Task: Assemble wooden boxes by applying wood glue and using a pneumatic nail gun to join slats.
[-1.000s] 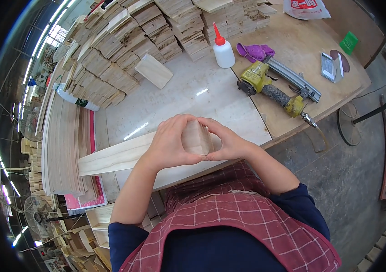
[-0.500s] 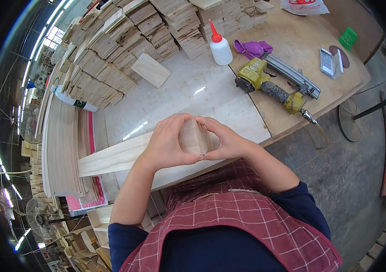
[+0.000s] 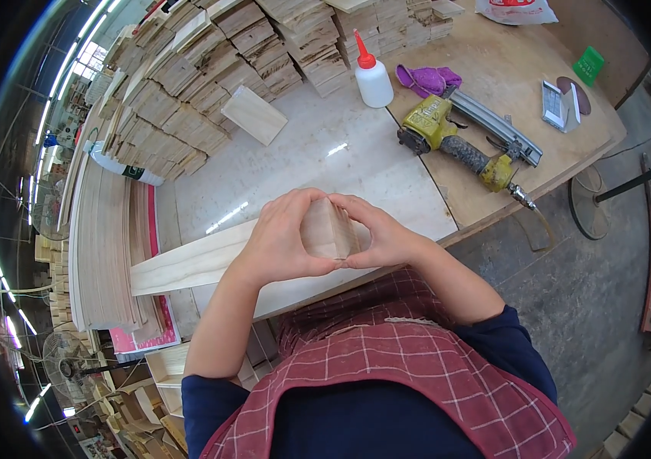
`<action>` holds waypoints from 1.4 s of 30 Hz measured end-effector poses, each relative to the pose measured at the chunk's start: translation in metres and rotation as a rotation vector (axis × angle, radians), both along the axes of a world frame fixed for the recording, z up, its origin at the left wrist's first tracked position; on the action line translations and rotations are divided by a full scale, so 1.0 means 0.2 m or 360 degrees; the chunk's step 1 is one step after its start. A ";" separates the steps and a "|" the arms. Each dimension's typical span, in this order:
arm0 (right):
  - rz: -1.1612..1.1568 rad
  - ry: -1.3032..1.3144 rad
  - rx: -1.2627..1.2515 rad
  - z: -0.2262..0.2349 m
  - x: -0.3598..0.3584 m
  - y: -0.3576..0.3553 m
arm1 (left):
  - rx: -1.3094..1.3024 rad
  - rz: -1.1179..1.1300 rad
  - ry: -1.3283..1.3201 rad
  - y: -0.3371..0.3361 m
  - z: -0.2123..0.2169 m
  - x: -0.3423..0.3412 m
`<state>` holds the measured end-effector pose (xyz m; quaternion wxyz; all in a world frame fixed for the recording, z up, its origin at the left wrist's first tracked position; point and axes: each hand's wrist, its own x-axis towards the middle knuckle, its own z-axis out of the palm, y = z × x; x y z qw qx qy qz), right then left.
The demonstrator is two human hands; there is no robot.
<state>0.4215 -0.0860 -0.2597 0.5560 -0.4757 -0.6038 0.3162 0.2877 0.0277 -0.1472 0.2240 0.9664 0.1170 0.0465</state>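
Note:
A long pale wooden board (image 3: 188, 262) lies across the white worktop, with its right end under my hands. At that end both hands are wrapped round a short wooden block or board end (image 3: 327, 229), which shows a pale face and a darker edge. My left hand (image 3: 276, 237) closes on its left side and my right hand (image 3: 385, 236) on its right. The fingertips meet at the far side and the thumbs come together at the near side. Whether the block is joined to the long board is hidden by my left hand.
Stacked wooden pieces (image 3: 180, 99) rise at the back, with one loose piece (image 3: 254, 115) before them. Thin boards (image 3: 104, 245) stand at the left. A red-tipped glue bottle (image 3: 374, 83), purple cloth (image 3: 426, 79) and yellow nail gun (image 3: 426, 122) with a hose are at the right.

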 end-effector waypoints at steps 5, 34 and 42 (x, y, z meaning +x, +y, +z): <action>-0.0008 0.0002 0.0007 0.00 0.00 0.00 | -0.0065 0.0020 0.0011 0.00 0.00 0.00; -0.0011 0.0017 -0.0022 0.01 -0.02 -0.01 | 0.0012 0.0043 -0.0030 -0.01 -0.03 -0.03; -0.0021 0.0021 -0.0060 0.01 0.06 -0.03 | -0.0052 0.0092 0.0012 -0.01 -0.05 0.05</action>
